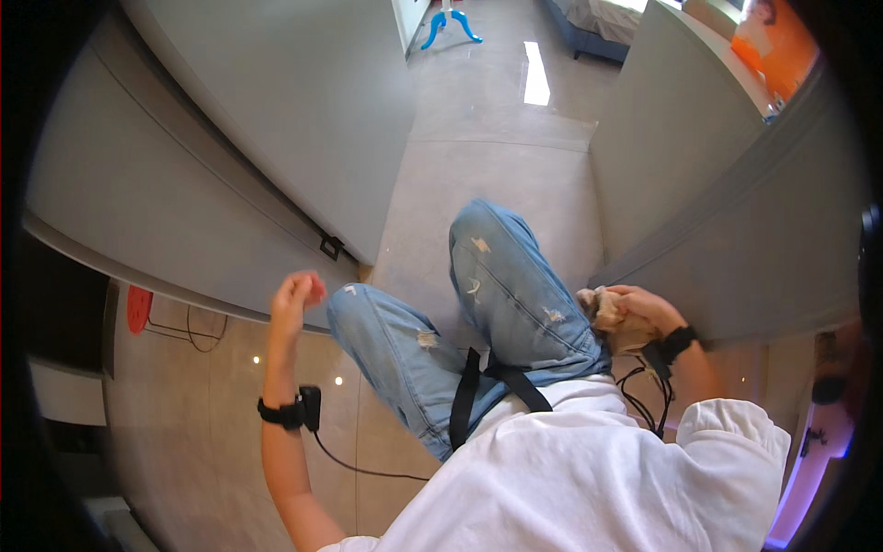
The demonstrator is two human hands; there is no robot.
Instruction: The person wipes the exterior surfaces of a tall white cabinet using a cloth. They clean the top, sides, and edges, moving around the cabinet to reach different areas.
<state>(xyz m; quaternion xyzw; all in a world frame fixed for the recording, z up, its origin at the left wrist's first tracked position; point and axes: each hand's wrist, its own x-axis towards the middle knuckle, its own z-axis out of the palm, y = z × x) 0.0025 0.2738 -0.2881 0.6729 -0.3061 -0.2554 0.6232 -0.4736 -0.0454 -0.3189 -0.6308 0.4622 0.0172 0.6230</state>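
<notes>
My right hand grips a crumpled beige-brown cloth low beside my right thigh, close to a grey panel. Part of the cloth hangs behind the knee and wrist. My left hand is raised beside my left knee, its fingers curled in; nothing shows in it, though the fingertips are blurred. Near it is a grey door panel with a black metal latch piece. Both wrists wear black strapped devices with cables. My knees, in ripped blue jeans, are bent before me.
A second tall grey panel stands left of the tiled passage floor. Ahead are a blue three-legged stand base and a bed frame. A red round seat with thin legs is behind the left panel.
</notes>
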